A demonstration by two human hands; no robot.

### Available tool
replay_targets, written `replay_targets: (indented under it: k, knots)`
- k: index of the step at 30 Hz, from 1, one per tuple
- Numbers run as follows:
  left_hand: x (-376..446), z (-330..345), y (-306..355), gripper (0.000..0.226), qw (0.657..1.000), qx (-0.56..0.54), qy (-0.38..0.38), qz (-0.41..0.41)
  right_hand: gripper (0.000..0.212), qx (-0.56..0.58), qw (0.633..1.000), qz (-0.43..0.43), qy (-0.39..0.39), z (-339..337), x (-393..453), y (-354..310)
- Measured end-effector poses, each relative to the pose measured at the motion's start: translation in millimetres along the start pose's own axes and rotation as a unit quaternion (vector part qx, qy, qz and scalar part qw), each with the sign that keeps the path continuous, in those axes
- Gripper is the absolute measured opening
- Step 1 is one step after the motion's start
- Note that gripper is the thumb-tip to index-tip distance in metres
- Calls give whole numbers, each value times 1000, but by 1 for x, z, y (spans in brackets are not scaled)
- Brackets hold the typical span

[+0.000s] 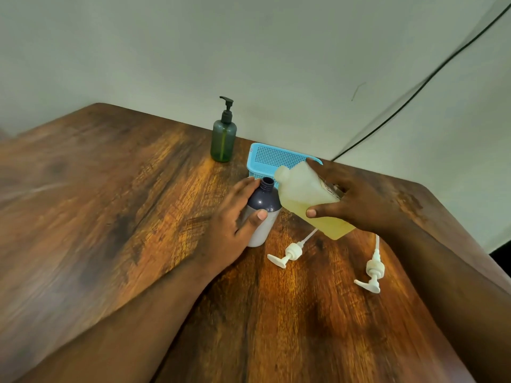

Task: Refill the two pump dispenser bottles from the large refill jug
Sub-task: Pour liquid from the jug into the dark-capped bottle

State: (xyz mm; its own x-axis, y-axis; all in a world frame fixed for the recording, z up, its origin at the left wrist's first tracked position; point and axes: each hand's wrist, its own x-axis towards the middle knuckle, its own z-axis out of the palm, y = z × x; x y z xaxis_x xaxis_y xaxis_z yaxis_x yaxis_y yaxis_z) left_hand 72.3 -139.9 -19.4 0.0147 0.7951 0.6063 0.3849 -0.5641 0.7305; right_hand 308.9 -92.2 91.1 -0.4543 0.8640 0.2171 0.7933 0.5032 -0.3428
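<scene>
Yellow liquid fills roughly the lower half of the refill jug [307, 197], which my right hand [351, 197] holds tilted above the counter [110, 217], fingers clamped around its body. The spout points down and left, very near the open neck of the dark bottle [262, 211], but I cannot tell if liquid is already flowing. My left hand [235, 222] steadies this bottle, fingers wrapped on its side; the bottle stands upright on the counter, just in front of the blue basket [273, 158].

I judge the task is in its early or middle part. Two white pump heads [287, 254] [372, 272] lie on the counter near me, so the caps seem to be off. However, I see only one open bottle; a second one, if there is, is hidden or outside the view. The green dispenser [223, 142] by the wall has its black pump on and stands apart. What remains, as I judge: to pour, to fill the other bottle, and to screw the pumps back.

For room, the left side of the counter is bare and wide. The right edge of the counter runs close behind my right forearm, and the basket is touching or almost touching the jug from behind. The nearer pump head lies just under the jug, so lowering it straight down could knock it.
</scene>
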Motion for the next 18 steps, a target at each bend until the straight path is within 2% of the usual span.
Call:
replay_targets:
  k: [10, 18]
  knots:
    - [0, 0, 3, 56, 1000, 1, -2, -1, 85, -46, 998, -15, -39, -18, 4, -12]
    - [0, 0, 2, 57, 1000, 9, -5, -5, 93, -37, 997, -24, -58, -19, 10, -12]
